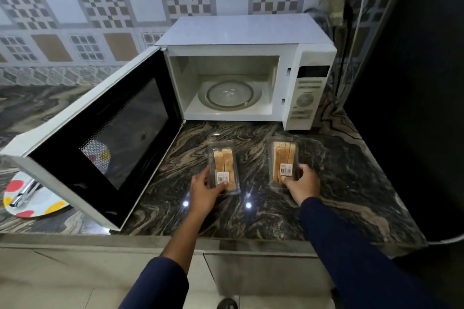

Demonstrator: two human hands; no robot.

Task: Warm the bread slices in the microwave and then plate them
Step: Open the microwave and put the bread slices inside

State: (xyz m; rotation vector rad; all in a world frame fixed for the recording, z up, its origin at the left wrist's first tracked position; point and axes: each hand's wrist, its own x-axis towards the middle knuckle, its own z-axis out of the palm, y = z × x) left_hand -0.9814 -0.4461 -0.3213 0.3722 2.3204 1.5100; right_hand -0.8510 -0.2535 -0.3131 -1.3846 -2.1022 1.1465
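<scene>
Two clear plastic packs of bread slices lie on the dark marble counter in front of the white microwave [251, 32]. My left hand [204, 192] grips the near end of the left pack [223, 165]. My right hand [302, 184] grips the near end of the right pack [282, 158]. Each pack carries a barcode sticker. The microwave door [100, 138] stands swung open to the left, and the glass turntable [229, 95] inside is bare. A white plate [47, 204] with red and yellow dots sits at the far left, partly hidden behind the door.
Metal tongs [25, 194] lie on the dotted plate. A white cable [354, 32] runs down the wall to the right of the microwave. A dark tall surface [414, 83] bounds the counter on the right. The counter's front edge [226, 243] is near me.
</scene>
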